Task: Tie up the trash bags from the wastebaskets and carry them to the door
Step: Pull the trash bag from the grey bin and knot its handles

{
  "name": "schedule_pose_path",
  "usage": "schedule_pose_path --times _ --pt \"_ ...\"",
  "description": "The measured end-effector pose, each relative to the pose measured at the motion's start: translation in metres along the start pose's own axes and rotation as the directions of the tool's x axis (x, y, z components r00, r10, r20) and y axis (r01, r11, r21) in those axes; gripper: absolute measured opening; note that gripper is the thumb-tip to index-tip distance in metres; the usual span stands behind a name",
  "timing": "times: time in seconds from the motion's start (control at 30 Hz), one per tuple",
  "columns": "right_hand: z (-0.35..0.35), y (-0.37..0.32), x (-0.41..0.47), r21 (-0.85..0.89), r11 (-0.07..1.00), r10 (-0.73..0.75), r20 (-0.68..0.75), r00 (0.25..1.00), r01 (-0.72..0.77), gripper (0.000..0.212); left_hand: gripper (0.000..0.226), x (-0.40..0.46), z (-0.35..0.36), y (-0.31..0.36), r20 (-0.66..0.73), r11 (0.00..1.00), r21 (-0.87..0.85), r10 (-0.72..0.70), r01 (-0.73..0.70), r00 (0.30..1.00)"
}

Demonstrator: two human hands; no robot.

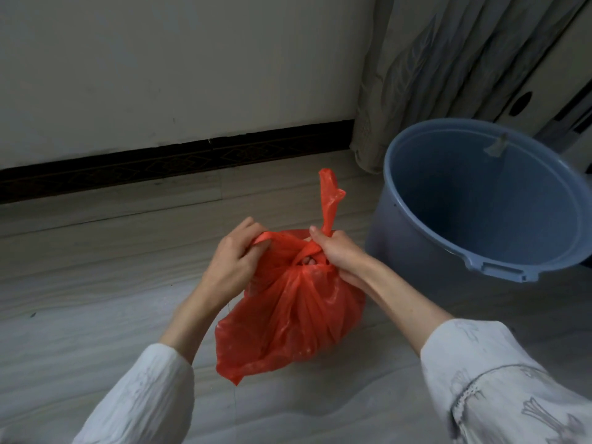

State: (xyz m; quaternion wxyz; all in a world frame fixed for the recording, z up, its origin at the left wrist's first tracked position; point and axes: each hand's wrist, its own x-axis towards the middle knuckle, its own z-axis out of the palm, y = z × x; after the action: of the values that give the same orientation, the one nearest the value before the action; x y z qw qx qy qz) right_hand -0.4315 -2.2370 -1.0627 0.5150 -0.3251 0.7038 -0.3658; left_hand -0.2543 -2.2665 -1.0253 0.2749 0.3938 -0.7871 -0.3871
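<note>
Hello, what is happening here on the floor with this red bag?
A person is tying up a red thin plastic trash bag that sits on the pale wood-pattern floor. The left hand grips one handle strip, and the right hand grips the other, whose end sticks upward. The strips are crossed, but the knot looks loose. A round blue plastic wastebasket stands beside it, without a liner.

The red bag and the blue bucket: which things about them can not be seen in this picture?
- Contents of the red bag, head view: the gathered plastic covers them.
- Fingertips of the right hand and left hand: folds of the bag handles hide them.
- Bottom of the blue bucket: too dark inside to tell.
- Small grey piece on the bucket rim: too small to identify.
</note>
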Motion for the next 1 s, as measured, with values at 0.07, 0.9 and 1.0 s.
schedule_pose_path --times 0.07,0.9,1.0 --pt "-0.002 0.000 0.000 0.133 0.990 0.045 0.056 0.997 -0.053 0.033 0.024 -0.002 -0.001 0.011 0.059 0.999 -0.025 0.035 -0.034 0.998" --pt "-0.017 -0.026 -0.045 0.100 0.992 0.016 0.516 0.857 -0.079 0.024 0.045 0.005 -0.002 0.011 0.411 0.923 0.385 -0.179 0.008 0.894" --pt "-0.013 -0.026 -0.048 -0.008 0.999 -0.033 0.400 0.916 0.039 0.027 0.022 0.002 0.001 0.006 0.303 0.948 0.318 -0.129 0.027 0.944"
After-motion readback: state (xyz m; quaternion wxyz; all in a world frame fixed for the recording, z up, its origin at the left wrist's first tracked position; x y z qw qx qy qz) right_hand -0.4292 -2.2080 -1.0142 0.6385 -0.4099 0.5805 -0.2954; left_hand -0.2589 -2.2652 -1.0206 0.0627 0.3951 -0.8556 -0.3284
